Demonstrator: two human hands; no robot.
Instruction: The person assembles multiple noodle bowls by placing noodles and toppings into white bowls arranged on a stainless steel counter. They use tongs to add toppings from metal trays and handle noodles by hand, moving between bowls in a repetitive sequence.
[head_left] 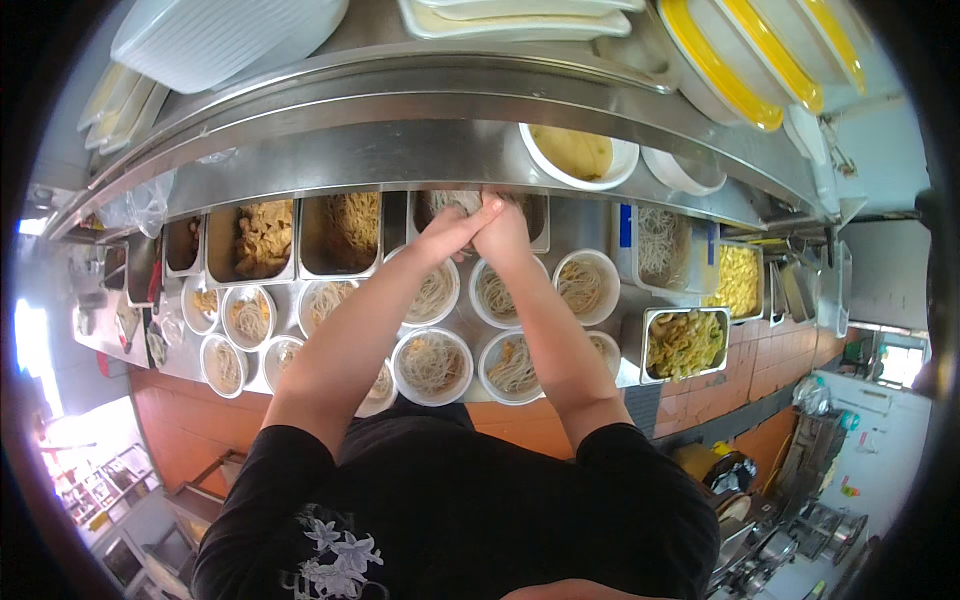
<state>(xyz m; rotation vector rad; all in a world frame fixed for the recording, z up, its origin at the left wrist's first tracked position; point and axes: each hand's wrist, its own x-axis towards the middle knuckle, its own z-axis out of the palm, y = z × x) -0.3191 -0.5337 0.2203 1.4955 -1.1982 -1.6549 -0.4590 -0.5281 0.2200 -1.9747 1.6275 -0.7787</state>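
Both hands meet over a metal pan [540,222] of pale thin noodles [450,201], close under the shelf edge. My left hand [457,230] is closed, its thumb crossing toward the other hand. Pressed against it, my right hand [503,236] has curled fingers, partly hidden by the shelf and blurred. What lies between the two hands is hidden. Below my forearms stand several white round bowls holding noodles, among them a front bowl [432,398] and a bowl beside my right forearm [612,300]. Some have yellowish bits among the strands.
To the left are a pan of brown chunks [264,238] and a pan of brownish shreds [345,230]. To the right stand a clear tub of noodles [658,245], yellow diced food [738,275] and a greens pan [685,342]. A steel shelf [400,160] overhangs, bearing a bowl of yellow liquid [625,160].
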